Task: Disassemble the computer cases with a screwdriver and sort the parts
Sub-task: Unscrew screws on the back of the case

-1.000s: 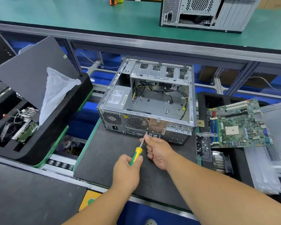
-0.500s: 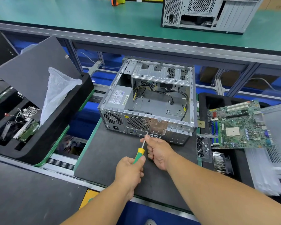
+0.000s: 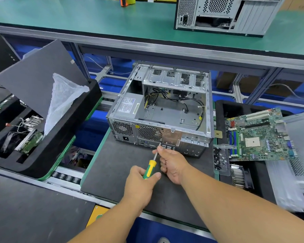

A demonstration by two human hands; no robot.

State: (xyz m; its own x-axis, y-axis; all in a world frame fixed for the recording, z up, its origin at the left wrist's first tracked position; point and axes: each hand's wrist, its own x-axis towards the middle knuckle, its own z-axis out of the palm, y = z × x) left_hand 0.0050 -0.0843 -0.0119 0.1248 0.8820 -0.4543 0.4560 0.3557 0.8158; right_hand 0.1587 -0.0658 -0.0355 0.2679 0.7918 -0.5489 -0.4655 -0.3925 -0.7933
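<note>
Now the left hand (image 3: 140,183) grips the yellow and green handle of the screwdriver (image 3: 150,168), and the right hand (image 3: 172,163) pinches its thin metal shaft near the tip. The tip touches the rear panel of the open grey metal computer case (image 3: 165,111), which lies on a dark grey mat (image 3: 112,165). To the right, a green motherboard (image 3: 258,135) rests on a black foam tray (image 3: 221,109). A second grey case (image 3: 225,13) stands on the green bench (image 3: 77,20) behind.
</note>
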